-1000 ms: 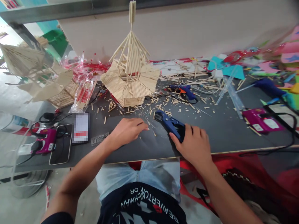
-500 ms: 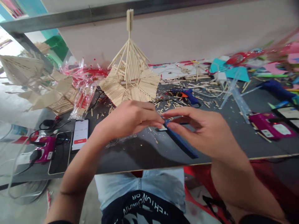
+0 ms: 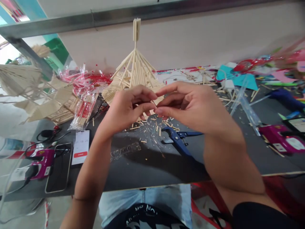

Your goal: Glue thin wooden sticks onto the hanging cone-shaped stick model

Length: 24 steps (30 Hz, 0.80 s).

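My left hand point(image 3: 130, 109) and my right hand point(image 3: 190, 106) meet in the air in front of the stick model point(image 3: 138, 68). Both are closed in a pinch, fingertips nearly touching. Between them is something small and thin, perhaps a piece of stick, mostly hidden by the fingers. The model is built of pale wooden sticks, with a fanned base, a cone of slanting sticks and a bundled top; my hands cover part of its base. Below my right hand, a blue hand cutter point(image 3: 181, 143) lies on the dark table with its handles spread.
Cut stick bits point(image 3: 157, 128) litter the table point(image 3: 147, 168). A phone with a lit screen point(image 3: 81, 148), a dark phone point(image 3: 58, 168) and a purple power socket point(image 3: 45, 163) lie left. Another stick model point(image 3: 54, 98) stands behind them. A second purple socket point(image 3: 281, 138) is at right.
Both hands have risen from over the blue cutter toward the stick model, still pinched together. The cutter now lies uncovered on the table. The view has shifted slightly.
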Each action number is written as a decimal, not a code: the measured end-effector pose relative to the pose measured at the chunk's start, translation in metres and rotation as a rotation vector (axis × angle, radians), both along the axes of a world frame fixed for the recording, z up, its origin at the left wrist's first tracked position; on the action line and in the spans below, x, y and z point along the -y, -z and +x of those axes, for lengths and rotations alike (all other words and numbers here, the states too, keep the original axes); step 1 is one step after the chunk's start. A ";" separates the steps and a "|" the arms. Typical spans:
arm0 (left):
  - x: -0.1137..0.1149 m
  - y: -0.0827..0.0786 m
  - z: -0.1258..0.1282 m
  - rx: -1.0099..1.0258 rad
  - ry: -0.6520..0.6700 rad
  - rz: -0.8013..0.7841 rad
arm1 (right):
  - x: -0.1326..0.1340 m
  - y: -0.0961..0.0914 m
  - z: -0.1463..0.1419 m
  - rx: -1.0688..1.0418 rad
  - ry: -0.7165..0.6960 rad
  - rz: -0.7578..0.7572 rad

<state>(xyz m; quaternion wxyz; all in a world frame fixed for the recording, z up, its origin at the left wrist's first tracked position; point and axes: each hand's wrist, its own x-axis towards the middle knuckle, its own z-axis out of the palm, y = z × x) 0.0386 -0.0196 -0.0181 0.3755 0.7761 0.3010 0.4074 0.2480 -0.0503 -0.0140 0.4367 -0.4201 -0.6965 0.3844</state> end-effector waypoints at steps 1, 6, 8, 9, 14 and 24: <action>-0.002 0.000 0.000 0.032 -0.011 -0.052 | -0.003 0.001 -0.003 0.000 0.031 0.035; -0.005 -0.007 -0.003 -0.024 -0.092 -0.055 | -0.012 0.007 -0.014 -0.048 0.062 0.088; -0.004 -0.010 -0.003 -0.049 -0.109 -0.039 | -0.014 0.011 -0.015 -0.081 0.036 0.096; -0.004 -0.012 -0.003 -0.059 -0.120 -0.035 | -0.015 0.013 -0.015 -0.095 0.023 0.097; -0.002 -0.014 -0.002 -0.126 -0.156 -0.033 | -0.022 0.021 -0.015 -0.107 -0.028 0.028; -0.007 -0.013 -0.007 -0.126 -0.165 -0.035 | -0.023 0.020 -0.009 -0.070 -0.150 0.018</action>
